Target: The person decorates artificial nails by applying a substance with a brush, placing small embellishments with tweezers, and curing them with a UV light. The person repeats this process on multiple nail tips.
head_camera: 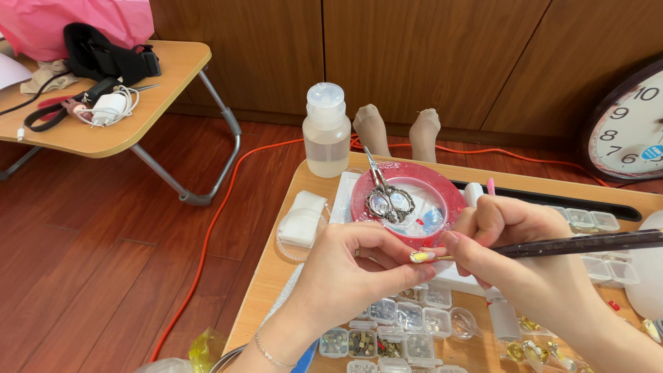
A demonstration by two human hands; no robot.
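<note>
My left hand (349, 276) is curled over the small table, fingers bent, with a yellow-painted fingernail (422, 256) turned up. My right hand (518, 255) grips a thin dark brush (587, 243) whose tip touches that nail. Just behind the hands sits a red roll of tape (442, 190) with small silver scissors (387, 197) resting on it. Below the hands lie several tiny clear boxes of nail decorations (397, 324).
A clear liquid bottle (326, 131) stands at the wooden table's (276, 269) far edge, by a dish of white pads (302, 221). My feet (397, 131) rest beyond. An orange cable (207, 235) crosses the floor. A folding table (138, 124) stands left, a clock (628, 124) right.
</note>
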